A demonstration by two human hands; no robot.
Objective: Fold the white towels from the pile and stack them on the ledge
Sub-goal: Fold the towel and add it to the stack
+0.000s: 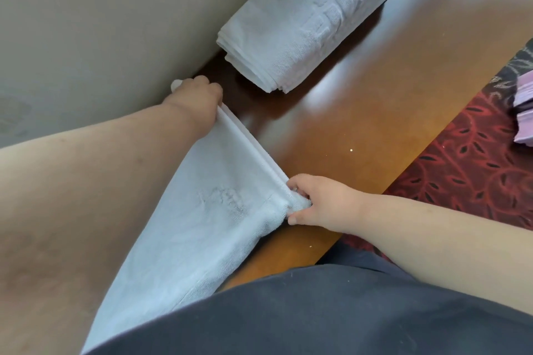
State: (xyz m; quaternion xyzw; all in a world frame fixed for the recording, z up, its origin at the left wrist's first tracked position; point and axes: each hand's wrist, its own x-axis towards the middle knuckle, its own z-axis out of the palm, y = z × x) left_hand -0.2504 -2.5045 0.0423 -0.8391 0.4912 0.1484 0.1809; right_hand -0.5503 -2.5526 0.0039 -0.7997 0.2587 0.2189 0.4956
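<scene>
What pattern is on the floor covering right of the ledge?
The carpet is dark red with a black leaf-and-vine pattern; it shows in the head view.

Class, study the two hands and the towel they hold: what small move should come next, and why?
Probably lower the towel flat onto the wooden ledge. The left hand and right hand each pinch a corner, stretching a doubled edge, while the rest hangs down; a folded stack lies just beyond.

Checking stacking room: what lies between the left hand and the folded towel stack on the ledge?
Only bare ledge: in the head view, a dark wood gap separates the left hand from the folded towel stack.
</scene>
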